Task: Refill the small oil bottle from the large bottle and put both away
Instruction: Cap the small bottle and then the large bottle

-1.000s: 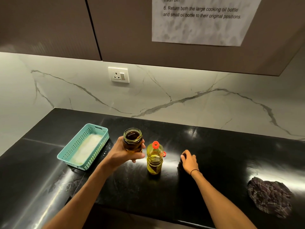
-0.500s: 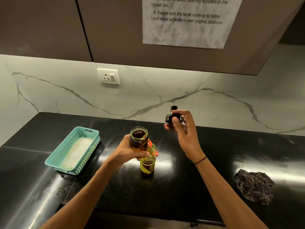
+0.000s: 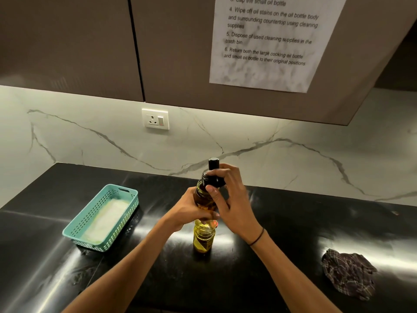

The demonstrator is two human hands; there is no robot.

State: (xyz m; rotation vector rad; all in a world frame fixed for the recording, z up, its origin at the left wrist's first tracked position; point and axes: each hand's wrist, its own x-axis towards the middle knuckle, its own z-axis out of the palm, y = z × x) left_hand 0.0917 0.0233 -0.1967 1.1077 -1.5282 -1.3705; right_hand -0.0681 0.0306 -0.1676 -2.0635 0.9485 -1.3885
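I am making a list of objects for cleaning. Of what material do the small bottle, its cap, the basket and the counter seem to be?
Small bottle: probably glass, clear amber, glossy. Cap: looks like black plastic, slightly shiny. Basket: teal plastic, judging by its moulded grid of holes. Counter: polished black stone or similar; it mirrors the light in bright streaks.

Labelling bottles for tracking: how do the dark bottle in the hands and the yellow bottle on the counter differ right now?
The dark small bottle is held up off the counter by the left hand; the yellow bottle stands on the countertop.
The small bottle looks dark brown; the yellow bottle is clear with yellow oil.
The right hand holds a black cap on the small bottle's mouth; the yellow bottle's top is hidden behind the hands.
Both are upright.
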